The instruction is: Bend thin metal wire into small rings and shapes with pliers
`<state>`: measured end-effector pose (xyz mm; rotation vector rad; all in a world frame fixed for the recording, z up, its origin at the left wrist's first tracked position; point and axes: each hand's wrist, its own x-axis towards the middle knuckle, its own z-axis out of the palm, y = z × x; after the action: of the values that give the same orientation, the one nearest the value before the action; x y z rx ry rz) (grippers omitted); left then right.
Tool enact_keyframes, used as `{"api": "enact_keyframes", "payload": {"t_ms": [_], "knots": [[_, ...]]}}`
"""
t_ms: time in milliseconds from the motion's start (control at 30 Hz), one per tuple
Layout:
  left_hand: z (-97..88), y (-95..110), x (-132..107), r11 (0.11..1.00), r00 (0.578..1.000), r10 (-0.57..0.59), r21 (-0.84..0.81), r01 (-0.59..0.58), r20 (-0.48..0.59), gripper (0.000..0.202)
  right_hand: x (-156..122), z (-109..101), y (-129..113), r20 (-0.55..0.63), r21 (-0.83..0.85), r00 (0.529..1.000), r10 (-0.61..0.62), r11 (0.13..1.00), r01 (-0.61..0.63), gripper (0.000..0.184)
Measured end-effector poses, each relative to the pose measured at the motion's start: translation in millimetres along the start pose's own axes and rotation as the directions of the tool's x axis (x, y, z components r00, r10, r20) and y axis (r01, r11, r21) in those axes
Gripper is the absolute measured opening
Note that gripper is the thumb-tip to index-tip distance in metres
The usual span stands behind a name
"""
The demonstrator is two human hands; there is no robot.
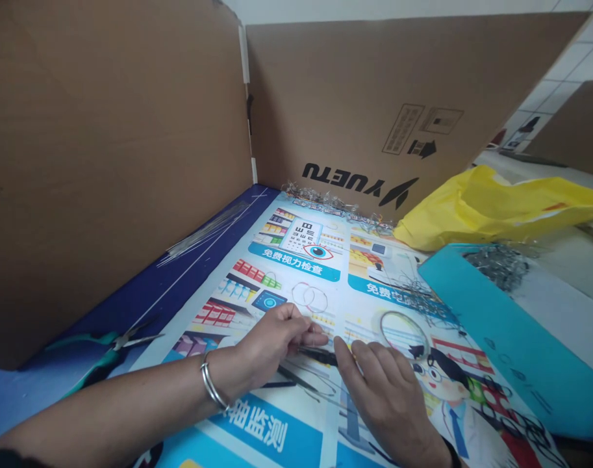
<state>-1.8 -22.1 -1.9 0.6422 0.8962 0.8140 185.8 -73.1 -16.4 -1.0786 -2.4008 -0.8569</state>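
My left hand (284, 338) is closed in a pinch above the printed sheet, a silver bangle (211, 385) at its wrist. Whatever sits between those fingertips is too small to make out. Close by on the right, my right hand (386, 387) is curled over with palm down. A dark slender tool (319, 355) sticks out from under its thumb toward the left fingertips; its other end is hidden. Beneath the hands lie thin dark strips (303, 382). Just beyond them are thin wire rings (310, 297), and a larger wire coil (404, 331) rests past the right knuckles.
Teal-handled pliers (113, 344) lie open at left. A bundle of straight wires (206, 233) runs along the cardboard wall (115, 130). Wire bits (335, 198) line the back. At right are a yellow bag (501, 205) and a teal box (486, 344) with tangled wire (498, 268).
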Motion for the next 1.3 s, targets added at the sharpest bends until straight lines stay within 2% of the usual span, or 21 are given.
{"api": "enact_keyframes", "payload": {"t_ms": [567, 800, 933, 1300], "knots": [[2.3, -1.0, -0.9, 0.999, 0.999, -0.038, 0.030, 0.038, -0.013, 0.018, -2.4, 5.2, -2.6, 0.038, 0.054, 0.999, 0.022, 0.998, -0.024, 0.030], [2.5, -0.3, -0.4, 1.000, 1.000, -0.014, 0.002, 0.014, 0.008, 0.019, -4.8, 8.5, -4.4, 0.021, 0.067, 0.999, 0.041, 0.997, -0.043, 0.028], [2.7, 0.2, -1.1, 0.999, 1.000, -0.016, 0.043, 0.017, -0.018, 0.017, -3.6, 6.9, -4.5, -0.014, 0.059, 0.999, 0.045, 0.997, -0.044, 0.027], [1.2, -1.8, 0.8, 0.996, 0.999, -0.018, 0.087, 0.021, -0.031, 0.016, -4.5, 7.4, -5.1, 0.000, 0.061, 0.999, 0.049, 0.997, -0.049, 0.027]]}}
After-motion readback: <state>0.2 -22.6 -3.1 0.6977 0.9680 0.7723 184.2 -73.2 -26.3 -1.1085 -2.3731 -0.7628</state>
